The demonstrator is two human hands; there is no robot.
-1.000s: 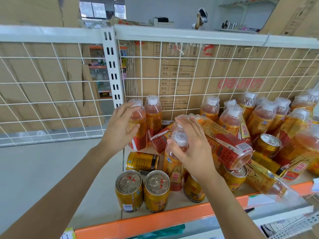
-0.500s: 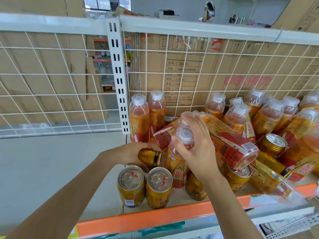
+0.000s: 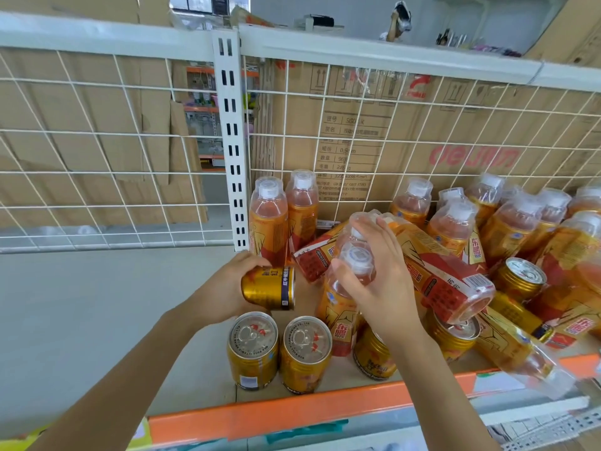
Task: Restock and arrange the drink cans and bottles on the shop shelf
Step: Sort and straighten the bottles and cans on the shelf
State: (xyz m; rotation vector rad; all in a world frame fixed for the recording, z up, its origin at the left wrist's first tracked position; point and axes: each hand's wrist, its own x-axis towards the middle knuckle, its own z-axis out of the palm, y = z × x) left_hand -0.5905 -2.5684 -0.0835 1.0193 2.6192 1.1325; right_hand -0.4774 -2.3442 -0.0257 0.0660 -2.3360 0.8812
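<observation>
Left hand: the left hand (image 3: 224, 288) has its fingers wrapped round the gold can (image 3: 268, 288), thumb over the top, a firm grip.
Gold can: on its side near the shelf's left end, one end facing right; whether it rests on the shelf or hangs just above it, I cannot tell.
Right hand: the right hand (image 3: 380, 281) is curled over the neck of the held bottle (image 3: 341, 307), fingers round the clear cap.
Held bottle: upright near the middle of the shelf (image 3: 292, 415), just right of the gold can.
Front cans: two front cans (image 3: 253, 349) stand upright side by side at the orange front edge, directly in front of the gold can.
Back bottles: two back bottles (image 3: 268, 219) stand upright in the back left corner, against the slotted post (image 3: 231, 141) and the wire mesh (image 3: 97, 141).
Fallen bottle: a fallen bottle (image 3: 439, 271) lies tilted just right of the right hand, its base propped on a leaning can (image 3: 455, 336).
Right end: a crowd of bottles (image 3: 507, 222), some upright, some tipped, with an upright can (image 3: 523, 276) among them.
Front right corner: one stray bottle (image 3: 520, 359) lies on its side, poking out past the front edge.
Behind the mesh: a printed cardboard box (image 3: 357, 125).
</observation>
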